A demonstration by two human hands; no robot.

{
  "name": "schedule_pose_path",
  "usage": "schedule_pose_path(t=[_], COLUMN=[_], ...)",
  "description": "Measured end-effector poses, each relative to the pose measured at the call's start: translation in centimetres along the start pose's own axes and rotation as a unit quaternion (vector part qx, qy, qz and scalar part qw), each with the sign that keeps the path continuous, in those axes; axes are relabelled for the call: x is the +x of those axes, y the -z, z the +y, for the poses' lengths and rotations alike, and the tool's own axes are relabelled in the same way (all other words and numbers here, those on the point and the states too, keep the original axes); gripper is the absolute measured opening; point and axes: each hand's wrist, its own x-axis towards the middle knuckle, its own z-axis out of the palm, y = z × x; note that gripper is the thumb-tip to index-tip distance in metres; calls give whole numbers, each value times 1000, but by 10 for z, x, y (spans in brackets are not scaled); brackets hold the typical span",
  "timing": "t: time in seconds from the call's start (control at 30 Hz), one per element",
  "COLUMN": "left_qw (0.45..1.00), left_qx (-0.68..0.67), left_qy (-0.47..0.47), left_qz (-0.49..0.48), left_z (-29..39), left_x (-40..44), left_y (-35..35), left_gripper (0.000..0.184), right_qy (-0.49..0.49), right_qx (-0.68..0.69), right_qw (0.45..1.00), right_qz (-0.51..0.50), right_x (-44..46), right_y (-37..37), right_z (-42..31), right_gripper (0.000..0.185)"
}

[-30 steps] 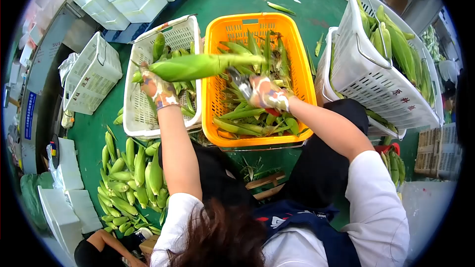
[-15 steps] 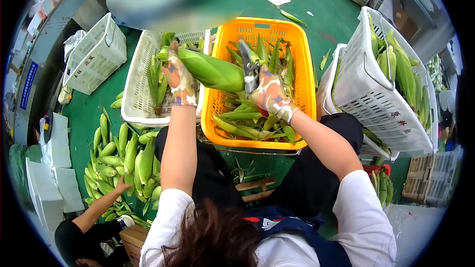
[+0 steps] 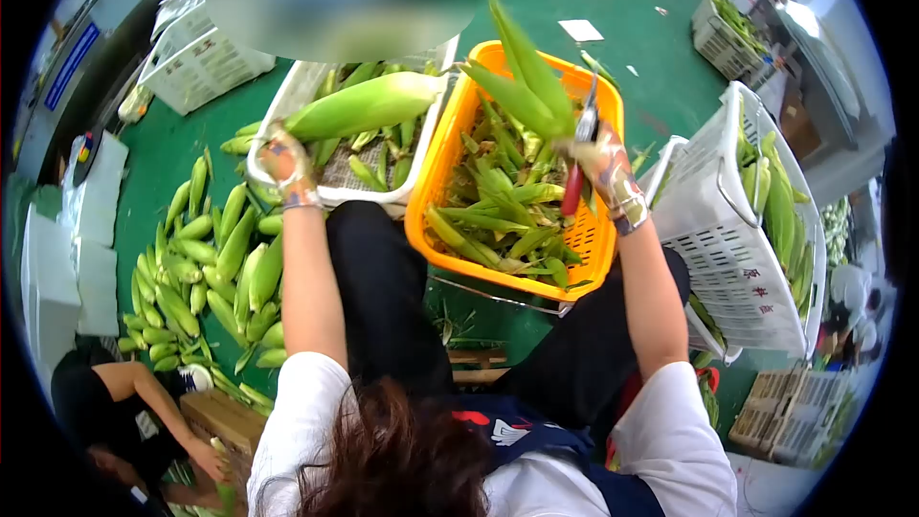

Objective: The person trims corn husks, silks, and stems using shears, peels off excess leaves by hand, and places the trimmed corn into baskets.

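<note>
A long ear of corn in smooth, bright green husk (image 3: 359,107) lies slantwise in the air above the near white plastic basket with slotted walls (image 3: 359,195), its broad pale end pointing right, toward the orange plastic basket (image 3: 507,280). The left hand, in a camouflage-print glove (image 3: 284,165), is closed around the ear's narrower end.

The right hand, in a matching glove (image 3: 609,168), has its fingers curled around a metal hand tool with a red handle (image 3: 572,190), whose tip points up and away. A spray of loose green husk leaves (image 3: 534,86) fans out from that hand above the orange basket; its base meets the thumb and tool, though blur hides exactly how it is gripped.

Inside the orange basket lies a tangle of stripped husk leaves (image 3: 493,206). The white basket contains more green ears and leaves. On the green floor (image 3: 622,14), a heap of husked-in green ears (image 3: 251,278) lies left of the wearer's legs. At right stands a tall white basket with dark lettering (image 3: 699,220), loaded with corn. Another person in black (image 3: 81,402) is at lower left, beside a brown cardboard box (image 3: 225,418).
</note>
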Motion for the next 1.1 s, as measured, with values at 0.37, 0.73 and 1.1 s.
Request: schedule_pose_path(t=[0.37,0.73,1.1], left_qw=[808,851,622], left_qx=[530,358,456], left_qy=[-248,-379,-99], left_qz=[-73,-58,-629], left_z=[-295,-159,-300], left_x=[149,181,-19], left_y=[319,2,-268], left_gripper=[36,15,59], right_qy=[-65,-112,-199], right_qx=[-388,-347,-142], right_qw=[915,928,963], right_qz=[-91,-79,-109], right_x=[-43,-23,-14], right_y=[-19,-38,-33], right_z=[10,37,5], right_gripper=[81,63,53])
